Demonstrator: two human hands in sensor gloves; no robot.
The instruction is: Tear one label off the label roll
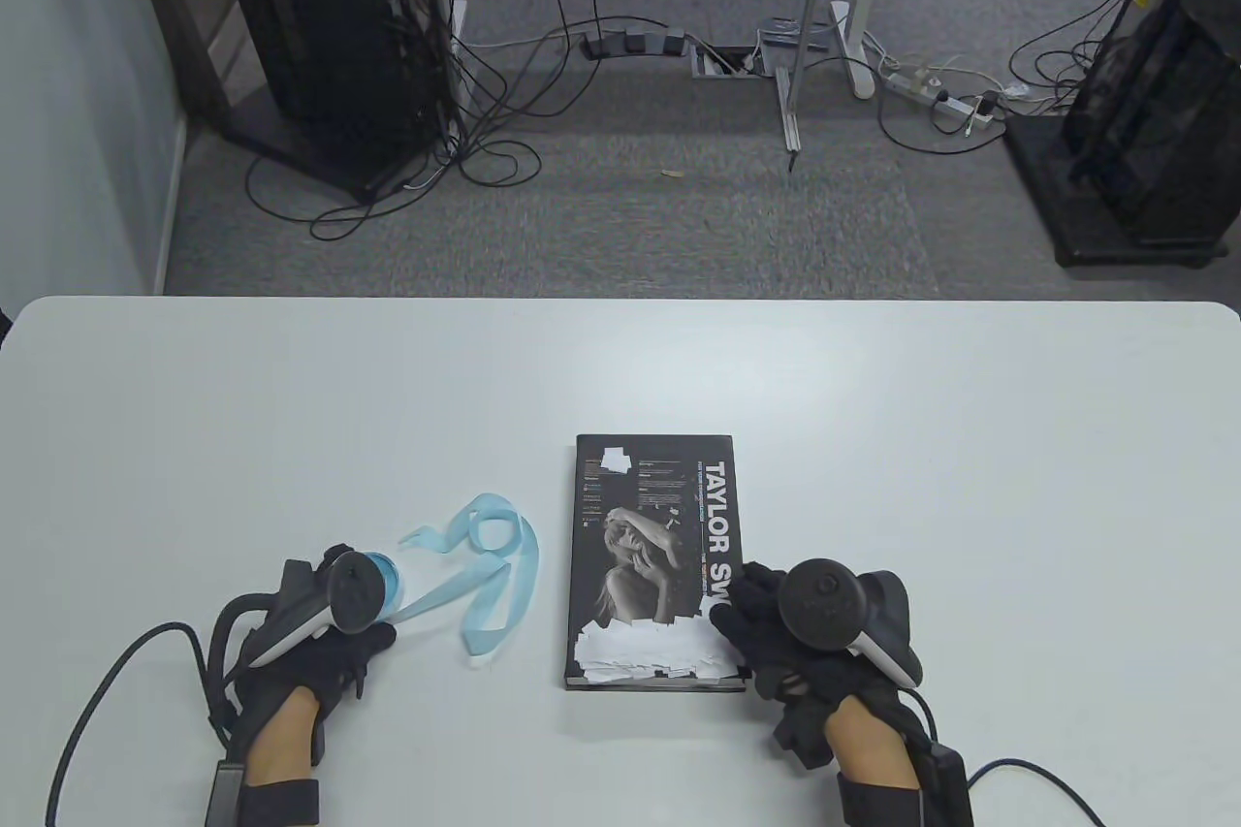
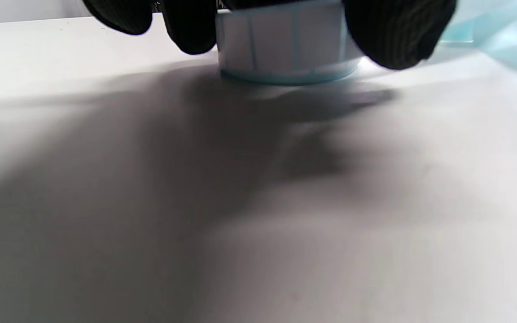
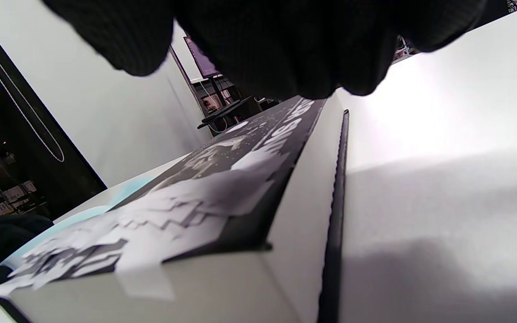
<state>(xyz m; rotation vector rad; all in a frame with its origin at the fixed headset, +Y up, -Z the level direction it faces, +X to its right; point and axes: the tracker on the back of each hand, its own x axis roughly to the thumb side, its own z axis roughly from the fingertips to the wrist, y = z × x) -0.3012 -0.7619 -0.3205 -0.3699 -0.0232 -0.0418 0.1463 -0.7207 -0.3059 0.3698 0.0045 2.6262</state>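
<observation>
The label roll is being gripped on the table by the left hand, while white labels on the book are being pressed by the right hand, its grip unclear.

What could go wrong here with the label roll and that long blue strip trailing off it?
Three risks, as a judgement:
1. The left hand grips the label roll from above; a sideways pull may tip or drag it across the table.
2. The loose backing strip loops beside the roll and could snag the fingers.
3. Many white labels already crowd the book edge under the right hand, so a new one may overlap.
</observation>
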